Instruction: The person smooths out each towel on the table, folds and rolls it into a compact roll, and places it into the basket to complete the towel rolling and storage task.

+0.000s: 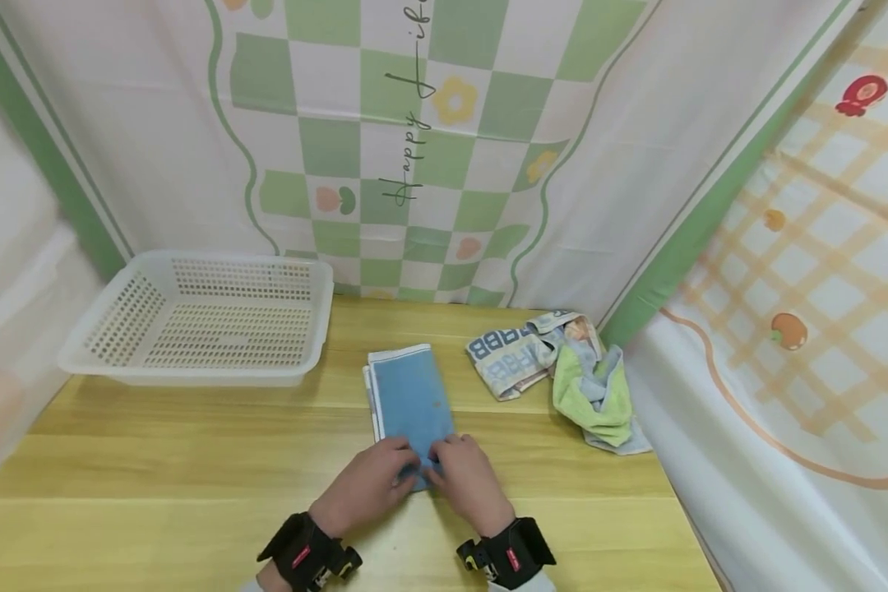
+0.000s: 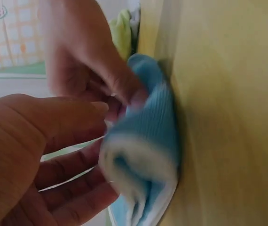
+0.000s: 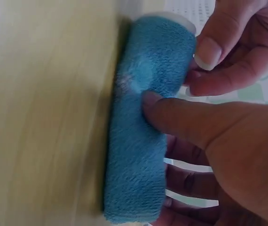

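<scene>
A blue towel (image 1: 412, 395) with a white border lies folded into a long strip on the table, its near end rolled up. The roll's spiral end (image 2: 136, 160) faces the left wrist view. My left hand (image 1: 366, 487) is at the roll's left end, its fingers curled against the far side; its thumb looks lifted slightly off. With the thumb pressing the roll (image 3: 143, 155) and the fingers behind it, my right hand (image 1: 472, 483) grips the right part. Some fingertips are hidden behind the roll.
A white plastic basket (image 1: 307, 374) with perforated walls stands at the back left of the wooden table (image 1: 192, 460). Crumpled at the right are a printed cloth (image 1: 506, 358) and a yellow-green and grey cloth (image 1: 599, 403). Patterned curtains (image 1: 392, 164) hang behind and beside the table.
</scene>
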A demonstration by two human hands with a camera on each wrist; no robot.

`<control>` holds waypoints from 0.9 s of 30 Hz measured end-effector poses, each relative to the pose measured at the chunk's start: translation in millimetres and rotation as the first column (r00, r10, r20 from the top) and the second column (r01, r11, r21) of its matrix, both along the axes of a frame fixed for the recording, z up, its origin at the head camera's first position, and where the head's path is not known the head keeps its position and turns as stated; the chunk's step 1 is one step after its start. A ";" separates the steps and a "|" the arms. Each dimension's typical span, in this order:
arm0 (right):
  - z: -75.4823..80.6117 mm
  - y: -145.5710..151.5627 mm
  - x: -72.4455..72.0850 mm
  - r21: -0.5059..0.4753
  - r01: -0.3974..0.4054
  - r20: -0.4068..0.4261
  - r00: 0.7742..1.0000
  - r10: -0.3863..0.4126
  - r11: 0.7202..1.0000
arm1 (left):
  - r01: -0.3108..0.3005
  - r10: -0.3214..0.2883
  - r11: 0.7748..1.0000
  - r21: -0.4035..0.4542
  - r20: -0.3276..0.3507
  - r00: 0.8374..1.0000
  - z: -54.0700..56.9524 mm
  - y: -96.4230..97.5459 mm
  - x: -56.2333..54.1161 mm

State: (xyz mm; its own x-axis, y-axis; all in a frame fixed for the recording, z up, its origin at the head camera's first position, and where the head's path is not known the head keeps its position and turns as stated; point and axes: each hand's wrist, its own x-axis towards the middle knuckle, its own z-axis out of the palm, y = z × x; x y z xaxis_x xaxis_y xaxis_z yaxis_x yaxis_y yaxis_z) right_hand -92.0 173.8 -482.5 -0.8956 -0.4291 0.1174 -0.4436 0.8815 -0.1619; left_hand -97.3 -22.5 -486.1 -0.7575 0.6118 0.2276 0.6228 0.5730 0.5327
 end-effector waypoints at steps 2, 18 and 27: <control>-1.4 -4.1 -0.4 0.013 -0.003 -0.026 1.000 0.003 1.000 | -0.008 0.008 1.000 -0.007 -0.005 1.000 -1.1 -0.4 2.0; 2.1 -15.4 5.5 -0.070 -0.025 0.071 0.997 0.030 0.997 | -0.112 0.112 0.994 0.003 -0.104 0.988 -16.4 -11.1 -0.4; 8.6 -21.1 12.4 -0.029 -0.078 0.062 0.995 0.080 0.997 | -0.117 0.117 0.993 0.003 -0.073 0.990 -16.6 -6.8 -8.5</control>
State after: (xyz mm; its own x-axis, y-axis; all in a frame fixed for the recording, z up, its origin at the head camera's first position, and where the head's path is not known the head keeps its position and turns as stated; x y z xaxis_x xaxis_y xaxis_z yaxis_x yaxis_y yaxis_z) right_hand -79.6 152.7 -473.9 -0.8652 -0.4960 0.0742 -0.4995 0.8392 -0.2148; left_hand -105.8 -29.3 -502.7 -0.8055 0.5203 0.2836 0.5884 0.6451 0.4875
